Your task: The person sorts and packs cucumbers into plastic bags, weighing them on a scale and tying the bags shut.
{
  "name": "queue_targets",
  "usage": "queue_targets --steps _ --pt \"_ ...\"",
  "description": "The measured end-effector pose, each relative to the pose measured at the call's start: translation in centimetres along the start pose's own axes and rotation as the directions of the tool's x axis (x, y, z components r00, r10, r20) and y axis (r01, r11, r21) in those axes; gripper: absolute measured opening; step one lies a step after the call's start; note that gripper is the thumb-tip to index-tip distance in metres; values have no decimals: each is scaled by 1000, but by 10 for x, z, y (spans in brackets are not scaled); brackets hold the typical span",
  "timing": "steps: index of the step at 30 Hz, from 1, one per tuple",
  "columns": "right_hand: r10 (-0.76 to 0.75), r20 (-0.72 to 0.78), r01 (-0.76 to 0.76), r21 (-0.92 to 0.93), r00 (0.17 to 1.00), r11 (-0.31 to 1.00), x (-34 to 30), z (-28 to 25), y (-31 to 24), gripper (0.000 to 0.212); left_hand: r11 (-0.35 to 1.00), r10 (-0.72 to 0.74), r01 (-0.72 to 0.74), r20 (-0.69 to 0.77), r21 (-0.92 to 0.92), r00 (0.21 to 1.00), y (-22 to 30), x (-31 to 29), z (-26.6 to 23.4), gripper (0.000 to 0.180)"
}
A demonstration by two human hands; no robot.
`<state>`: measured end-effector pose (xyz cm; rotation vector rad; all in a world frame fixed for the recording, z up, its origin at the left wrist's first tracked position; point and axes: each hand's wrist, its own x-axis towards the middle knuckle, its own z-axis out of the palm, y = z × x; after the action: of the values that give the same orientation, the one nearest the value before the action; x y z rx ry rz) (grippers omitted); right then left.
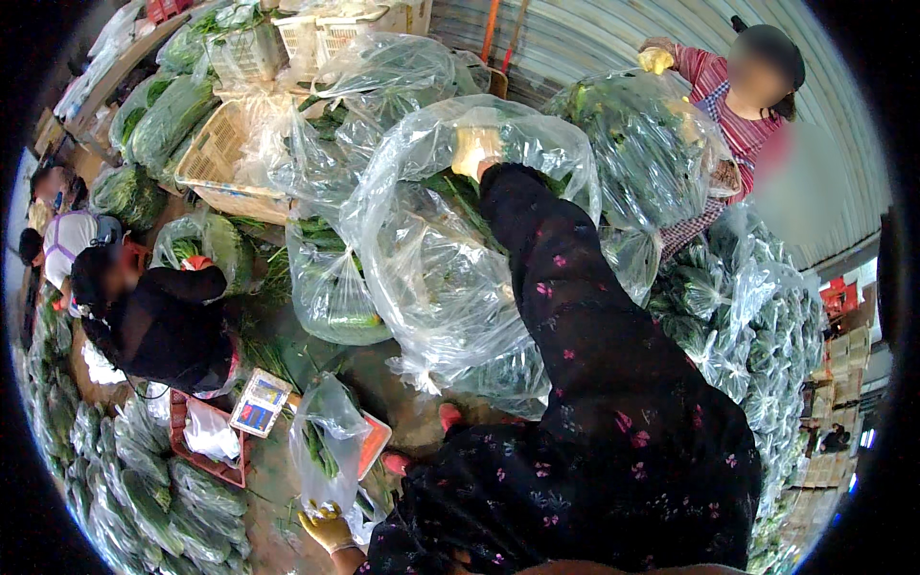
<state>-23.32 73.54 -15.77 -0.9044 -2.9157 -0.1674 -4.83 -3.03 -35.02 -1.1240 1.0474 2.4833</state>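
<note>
Corrugated metal wall [585, 43] bends round the upper right, dull floor [273, 489] below, bagged greens heaped at left [139, 489] and right [757, 307]. Large clear bag [431, 287] sits centre, straight ahead of the wearer, long greens [460, 198] inside; its mouth spreads wide, likely because that leaves room for a forearm. Right hand [476, 151] (pale glove, black floral sleeve [546, 244]) reaches to the far side of that mouth; its grip is too obscured to say whether it closes on film, greens or nothing. Left hand [328, 527], yellow glove, is low at the near end of a slim clear bag [331, 398] with a few green stalks; probably steadying it, though whether that grip pinches the plastic can't be made out.

Materials: film is thin, glossy, crinkled, pleated tight where it gathers low on the big bag. Tan basket [196, 172] is stiff slatted plastic with film draped over it. Red crate [233, 470] cups crumpled white plastic [209, 431] (rigid walls presumably keep it together), beside a boxy pale carton [261, 402]. Across at right, a co-worker in a striped sleeve [695, 65] stands behind a bulging, rounded bag of greens [632, 144].
</note>
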Motion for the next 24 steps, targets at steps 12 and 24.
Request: queue_targets --steps 12,24 --pt "-149 262 102 185 954 977 -68 -49 -50 40 707 -339 488 360 -512 869 24 45 -93 33" --pt "-2 -435 388 801 900 456 -138 -209 -14 33 985 -110 96 92 143 990 38 10 -26 40"
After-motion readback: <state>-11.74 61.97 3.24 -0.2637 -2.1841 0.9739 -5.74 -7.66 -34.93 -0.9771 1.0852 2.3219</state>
